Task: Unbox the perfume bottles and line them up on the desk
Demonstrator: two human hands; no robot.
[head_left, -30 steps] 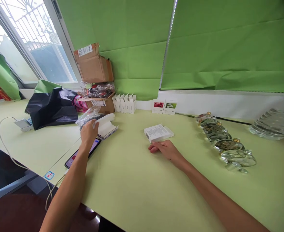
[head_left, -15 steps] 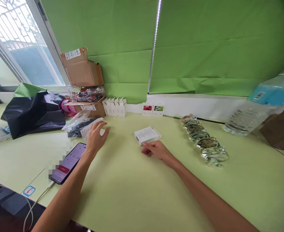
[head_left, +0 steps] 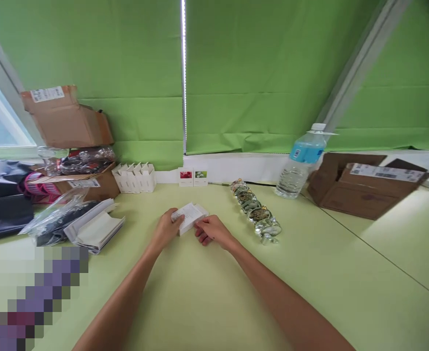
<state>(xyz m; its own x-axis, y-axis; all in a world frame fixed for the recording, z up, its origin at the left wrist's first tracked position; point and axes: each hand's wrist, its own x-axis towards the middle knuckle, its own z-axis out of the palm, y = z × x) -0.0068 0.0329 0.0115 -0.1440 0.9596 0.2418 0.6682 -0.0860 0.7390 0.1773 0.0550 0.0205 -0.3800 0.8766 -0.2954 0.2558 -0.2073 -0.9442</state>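
A small white cardboard box (head_left: 189, 214) with fine print lies in front of me, tilted on the table. My left hand (head_left: 167, 228) is closed around its left side, the thumb across the top face. At the box's right end, my right hand (head_left: 214, 232) has its thumb and forefinger pinched at the edge, with the other fingers curled under. What lies between those fingertips is partly hidden. To the right runs a row of wrapped round ornaments (head_left: 253, 207) in shiny transparent plastic.
White open boxes (head_left: 134, 178) and two picture cards (head_left: 193, 177) stand along the wall. A water bottle (head_left: 298, 163) and a brown carton (head_left: 360, 190) are at right. Stacked cartons (head_left: 68, 122), a plastic bag (head_left: 59, 217) and white packaging (head_left: 99, 226) sit at left.
My left hand has moved right from beside the white packaging and taken hold of the box. My right hand stays at the box. The view has turned right.
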